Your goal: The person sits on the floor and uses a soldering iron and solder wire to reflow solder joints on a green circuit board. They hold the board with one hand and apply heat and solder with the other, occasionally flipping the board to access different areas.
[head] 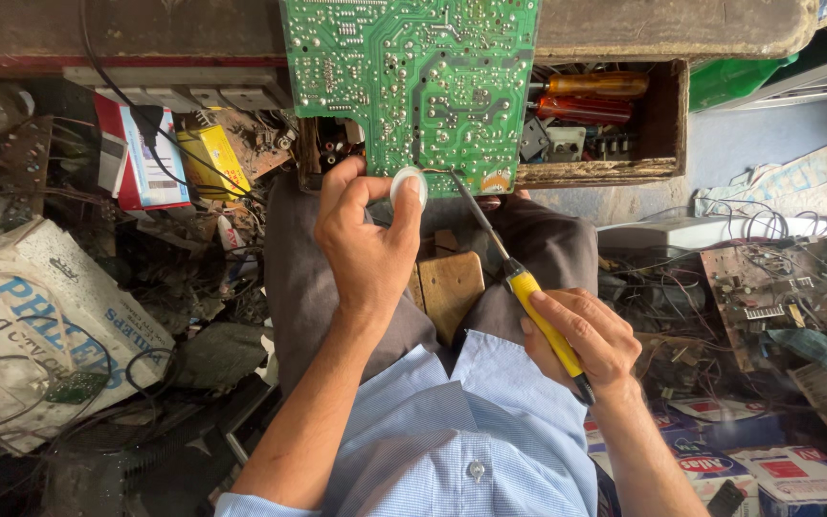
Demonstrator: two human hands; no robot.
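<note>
You wear a light blue striped button shirt (pixel 452 431), sleeves rolled up past elbows, grey trousers (pixel 299 258); both forearms bare.

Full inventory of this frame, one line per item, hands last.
circuit board: 1, green, top centre, leaning over the wooden box
soldering iron: 1, yellow handle, tip at the board's lower edge
white disc: 1, white, round, at the board's lower edge
wooden box: 1, brown, behind the board, open
screwdrivers: 2, orange and red handles, inside the box
power strip: 1, grey, upper left
small cartons: 2, red-blue and yellow, upper left
white sack: 1, white with blue print, left
loose board: 1, brown, right, among wires
left hand: 1, pinches the disc
right hand: 1, grips the iron's handle
</note>
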